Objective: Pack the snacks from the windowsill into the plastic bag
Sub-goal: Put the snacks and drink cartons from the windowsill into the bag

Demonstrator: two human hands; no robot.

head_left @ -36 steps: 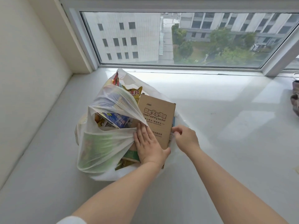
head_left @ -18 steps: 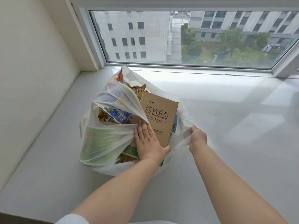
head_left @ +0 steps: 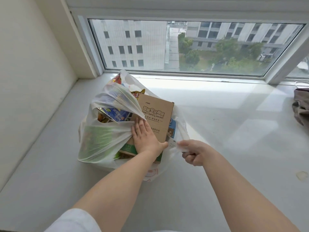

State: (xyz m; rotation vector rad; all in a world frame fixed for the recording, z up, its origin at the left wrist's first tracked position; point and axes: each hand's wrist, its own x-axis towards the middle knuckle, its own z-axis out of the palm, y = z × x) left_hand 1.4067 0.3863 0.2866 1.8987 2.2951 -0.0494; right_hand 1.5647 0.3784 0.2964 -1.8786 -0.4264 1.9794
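Right hand [head_left: 194, 152] has slid off the box [head_left: 156, 117] and now pinches the bag's [head_left: 100, 139] near-right rim, tugging it outward from where it was half a second ago. Left hand [head_left: 144, 134] stays flat on the box, fingers straight, gripping nothing. Snacks [head_left: 115, 113] sit inside the bag on the windowsill [head_left: 217, 131]. Looks like closing-up time: packing seems nearly done.
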